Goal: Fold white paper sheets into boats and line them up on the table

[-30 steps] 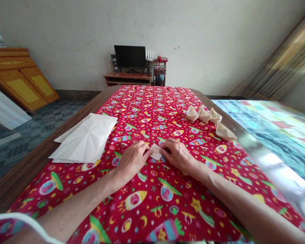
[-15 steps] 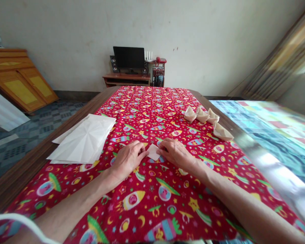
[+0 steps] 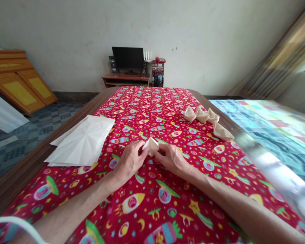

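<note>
A small folded piece of white paper [image 3: 150, 145] stands up between my hands over the red patterned cloth [image 3: 152, 189], showing a pointed top and a crease down its middle. My left hand [image 3: 132, 156] pinches its left side between thumb and fingers. On the opposite side, my right hand [image 3: 171, 156] grips the right edge, its fingers curled. To the left lies a stack of creased white paper sheets [image 3: 82, 142]. Several folded paper boats [image 3: 189, 114] sit toward the right edge of the cloth, the nearest one [image 3: 223, 131] a little apart.
Dark wooden table edges [image 3: 66, 127] show along both sides of the cloth. Beyond the far end stand a monitor [image 3: 128, 57] and a red telephone [image 3: 157, 61]. A bed with patterned covers [image 3: 264, 125] is at the right. A white cable [image 3: 17, 219] curves at lower left.
The paper was a flat diamond on the cloth; now it is raised and opened into a peaked shape. Both hands have turned their grip around its sides.
</note>
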`<state>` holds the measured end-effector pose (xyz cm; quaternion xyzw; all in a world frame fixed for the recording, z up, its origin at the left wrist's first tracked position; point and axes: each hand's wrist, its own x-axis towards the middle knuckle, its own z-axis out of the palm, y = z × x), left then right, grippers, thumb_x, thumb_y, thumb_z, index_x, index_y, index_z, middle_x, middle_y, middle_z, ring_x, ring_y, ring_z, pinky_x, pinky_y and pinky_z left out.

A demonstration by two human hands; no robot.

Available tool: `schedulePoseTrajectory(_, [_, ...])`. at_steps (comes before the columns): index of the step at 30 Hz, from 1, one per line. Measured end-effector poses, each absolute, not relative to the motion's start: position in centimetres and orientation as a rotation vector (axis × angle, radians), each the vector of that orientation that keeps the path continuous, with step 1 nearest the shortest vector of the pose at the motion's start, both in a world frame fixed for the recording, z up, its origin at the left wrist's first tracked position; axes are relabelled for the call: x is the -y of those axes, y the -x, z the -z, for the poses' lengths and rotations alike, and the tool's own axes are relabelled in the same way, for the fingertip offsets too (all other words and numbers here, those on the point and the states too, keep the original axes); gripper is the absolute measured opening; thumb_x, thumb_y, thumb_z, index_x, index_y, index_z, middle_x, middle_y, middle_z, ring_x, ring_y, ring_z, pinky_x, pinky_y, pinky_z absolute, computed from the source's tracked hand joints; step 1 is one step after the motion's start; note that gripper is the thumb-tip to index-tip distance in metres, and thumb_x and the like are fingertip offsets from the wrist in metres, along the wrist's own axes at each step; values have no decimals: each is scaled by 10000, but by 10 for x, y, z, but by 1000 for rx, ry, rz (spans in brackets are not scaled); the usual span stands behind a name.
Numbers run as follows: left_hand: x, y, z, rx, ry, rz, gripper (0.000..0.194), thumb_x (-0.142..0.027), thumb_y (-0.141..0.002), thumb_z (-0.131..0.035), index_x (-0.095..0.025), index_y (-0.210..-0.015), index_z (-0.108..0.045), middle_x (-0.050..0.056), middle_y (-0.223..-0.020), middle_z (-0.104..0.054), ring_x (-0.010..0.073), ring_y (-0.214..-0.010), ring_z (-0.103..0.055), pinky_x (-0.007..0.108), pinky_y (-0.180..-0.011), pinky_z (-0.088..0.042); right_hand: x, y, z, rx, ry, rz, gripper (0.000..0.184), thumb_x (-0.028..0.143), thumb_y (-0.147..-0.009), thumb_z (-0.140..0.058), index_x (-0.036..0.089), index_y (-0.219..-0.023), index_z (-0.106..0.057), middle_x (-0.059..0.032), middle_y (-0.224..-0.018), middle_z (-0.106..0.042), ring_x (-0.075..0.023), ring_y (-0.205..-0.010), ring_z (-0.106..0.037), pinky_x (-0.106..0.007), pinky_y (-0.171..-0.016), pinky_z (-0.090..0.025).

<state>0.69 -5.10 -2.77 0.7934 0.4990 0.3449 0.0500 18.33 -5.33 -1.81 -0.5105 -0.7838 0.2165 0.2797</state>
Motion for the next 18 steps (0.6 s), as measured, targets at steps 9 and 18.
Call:
schedulePoseTrajectory(9, [45,4,2,-1433,-2727,-900,119,-222,-888,-526,-179,-800,-594,21,-807,-596,148,-759,-575,249,-694,-442,54,-192,16,2022,1075,-385,243,372,-888,-522,179,-1025,-580,-20,-809,-626,-124,-713,-556,-229,-661,-419])
schedulePoseTrajectory(18, [45,-4,16,-1199,-2794,-853,41,-209,-874,-548,-189,-872,-583,15,-854,-608,167,-836,-576,276,-754,-467,44,-200,22,2381,1097,100,202,266,-911,-483,210,-857,-669,-46,-870,-588,-138,-787,-510,-228,-642,-365])
